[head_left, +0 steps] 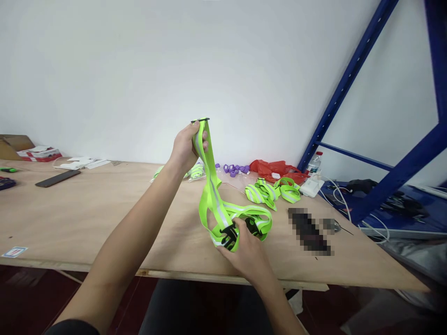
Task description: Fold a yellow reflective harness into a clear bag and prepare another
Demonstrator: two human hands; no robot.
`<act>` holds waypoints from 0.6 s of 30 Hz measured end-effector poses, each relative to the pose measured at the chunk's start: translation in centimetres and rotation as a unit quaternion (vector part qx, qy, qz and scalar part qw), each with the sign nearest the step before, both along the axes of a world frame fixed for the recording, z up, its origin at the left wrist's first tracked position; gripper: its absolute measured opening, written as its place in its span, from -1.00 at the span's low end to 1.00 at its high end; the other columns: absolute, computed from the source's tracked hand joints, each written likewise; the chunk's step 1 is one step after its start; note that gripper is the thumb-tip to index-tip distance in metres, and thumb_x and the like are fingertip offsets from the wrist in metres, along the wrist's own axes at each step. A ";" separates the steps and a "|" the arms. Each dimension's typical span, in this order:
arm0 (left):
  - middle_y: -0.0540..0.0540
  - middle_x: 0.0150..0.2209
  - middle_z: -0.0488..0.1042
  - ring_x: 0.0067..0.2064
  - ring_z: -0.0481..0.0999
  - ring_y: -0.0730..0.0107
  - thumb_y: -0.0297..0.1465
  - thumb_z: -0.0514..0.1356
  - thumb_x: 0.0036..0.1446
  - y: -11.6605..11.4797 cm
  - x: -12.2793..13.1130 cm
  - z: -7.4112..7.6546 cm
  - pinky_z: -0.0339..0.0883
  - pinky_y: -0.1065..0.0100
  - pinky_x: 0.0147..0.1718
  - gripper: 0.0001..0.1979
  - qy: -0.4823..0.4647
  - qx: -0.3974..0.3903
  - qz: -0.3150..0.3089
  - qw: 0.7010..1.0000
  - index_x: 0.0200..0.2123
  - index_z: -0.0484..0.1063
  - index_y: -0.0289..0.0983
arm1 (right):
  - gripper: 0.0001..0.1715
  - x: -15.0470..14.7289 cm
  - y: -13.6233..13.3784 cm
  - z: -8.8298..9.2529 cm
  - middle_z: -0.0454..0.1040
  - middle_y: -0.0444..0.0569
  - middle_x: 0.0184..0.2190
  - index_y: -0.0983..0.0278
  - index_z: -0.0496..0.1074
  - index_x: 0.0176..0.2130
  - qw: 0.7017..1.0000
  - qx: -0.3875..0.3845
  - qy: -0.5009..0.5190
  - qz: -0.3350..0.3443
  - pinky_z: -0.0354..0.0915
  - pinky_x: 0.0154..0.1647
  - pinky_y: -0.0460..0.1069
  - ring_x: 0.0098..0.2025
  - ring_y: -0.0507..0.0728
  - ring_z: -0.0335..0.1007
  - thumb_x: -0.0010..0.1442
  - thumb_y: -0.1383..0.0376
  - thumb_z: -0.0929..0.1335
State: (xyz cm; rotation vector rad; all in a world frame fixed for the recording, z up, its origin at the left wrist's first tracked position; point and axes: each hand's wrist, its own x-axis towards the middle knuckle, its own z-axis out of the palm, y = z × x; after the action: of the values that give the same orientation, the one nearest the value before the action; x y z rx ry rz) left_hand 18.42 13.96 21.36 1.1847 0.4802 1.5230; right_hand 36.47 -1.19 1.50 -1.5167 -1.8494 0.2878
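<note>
A neon green strap (216,200) with a silver-grey stripe runs between my two hands. My left hand (188,146) is raised in front of the wall, its fingers wrapped round the strap's upper end, just below a black slider. Lower down, my right hand (246,249) pinches the strap at a black buckle (228,236). Loops of the same strap lie on the table beside and behind my right hand, with more black plastic parts among them.
Behind are bundled green straps (272,191), purple rolls (235,169), a red plastic bag (277,170) and a bottle (314,163). A dark flat object (57,178) lies on the wooden table (87,214) at left. A blue metal frame (344,83) stands at right.
</note>
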 end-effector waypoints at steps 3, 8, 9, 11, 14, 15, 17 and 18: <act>0.08 -0.54 0.38 -0.62 0.35 0.57 -0.19 0.31 0.18 -0.2 0.0 0.3 0.28 0.48 -0.61 -0.68 -0.002 0.018 0.001 1.000 -0.39 0.25 -0.20 | -0.29 0.0 0.2 -0.4 0.49 0.18 -0.03 0.24 0.24 0.22 0.998 0.054 -0.026 0.001 0.41 -0.11 0.18 0.01 0.40 0.47 0.12 0.22 0.41; 0.09 -0.55 0.38 -0.62 0.37 0.57 -0.20 0.34 0.14 0.2 -0.1 0.1 0.30 0.48 -0.62 -0.67 -0.013 0.035 -0.006 0.999 -0.39 0.26 -0.21 | -0.50 0.5 0.3 -0.4 0.50 0.13 -0.06 0.25 0.39 0.14 0.991 0.118 -0.008 0.067 0.37 0.01 0.17 0.01 0.30 0.42 0.22 0.40 0.25; 0.09 -0.55 0.38 -0.62 0.37 0.57 -0.19 0.34 0.14 0.2 -0.1 0.1 0.30 0.48 -0.62 -0.67 -0.011 0.035 -0.003 0.999 -0.39 0.26 -0.21 | -0.55 0.6 0.3 -0.4 0.50 0.12 -0.07 0.24 0.44 0.09 0.989 0.128 -0.004 0.071 0.36 0.01 0.17 0.00 0.29 0.41 0.24 0.42 0.23; 0.08 -0.55 0.39 -0.62 0.37 0.56 -0.19 0.33 0.16 0.2 -0.1 0.2 0.31 0.47 -0.62 -0.67 0.001 0.031 0.012 0.999 -0.39 0.25 -0.21 | -0.61 0.8 0.4 -0.3 0.49 0.13 -0.05 0.22 0.51 0.02 0.986 0.155 0.002 0.059 0.35 0.02 0.19 -0.01 0.29 0.40 0.27 0.40 0.25; 0.08 -0.55 0.39 -0.61 0.38 0.54 -0.18 0.30 0.19 0.1 0.0 0.5 0.31 0.47 -0.62 -0.68 0.025 0.021 0.039 0.999 -0.39 0.25 -0.21 | -0.65 1.0 0.6 0.1 0.49 0.12 -0.17 0.20 0.57 -0.01 0.979 0.203 0.013 0.020 0.37 -0.11 0.18 -0.13 0.27 0.42 0.26 0.33 0.30; 0.08 -0.55 0.39 -0.62 0.38 0.54 -0.18 0.30 0.19 0.1 0.0 0.5 0.31 0.46 -0.62 -0.68 0.029 0.020 0.044 0.998 -0.39 0.25 -0.21 | -0.65 1.1 0.6 0.2 0.50 0.10 -0.23 0.19 0.58 -0.02 0.976 0.216 0.021 0.011 0.37 -0.16 0.16 -0.18 0.25 0.43 0.27 0.32 0.30; 0.08 -0.54 0.39 -0.62 0.38 0.54 -0.20 0.30 0.19 0.3 -0.1 0.5 0.29 0.46 -0.62 -0.69 0.029 0.024 0.051 0.998 -0.41 0.25 -0.21 | -0.69 1.3 0.5 0.6 0.53 0.06 -0.29 0.15 0.60 -0.06 0.973 0.226 0.048 0.010 0.37 -0.19 0.13 -0.22 0.22 0.45 0.29 0.31 0.31; 0.07 -0.54 0.39 -0.62 0.38 0.54 -0.22 0.30 0.19 0.4 -0.2 0.4 0.29 0.45 -0.63 -0.70 0.027 0.025 0.055 0.998 -0.41 0.26 -0.21 | -0.71 1.3 0.5 0.8 0.55 0.04 -0.29 0.14 0.61 -0.08 0.973 0.223 0.065 0.014 0.38 -0.17 0.12 -0.22 0.21 0.48 0.29 0.31 0.32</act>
State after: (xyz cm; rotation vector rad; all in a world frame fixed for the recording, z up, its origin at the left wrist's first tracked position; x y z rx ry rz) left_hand 18.19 14.40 21.79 1.2580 0.5542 1.6092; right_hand 37.82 -0.72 2.33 -1.1358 -1.6911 -0.0188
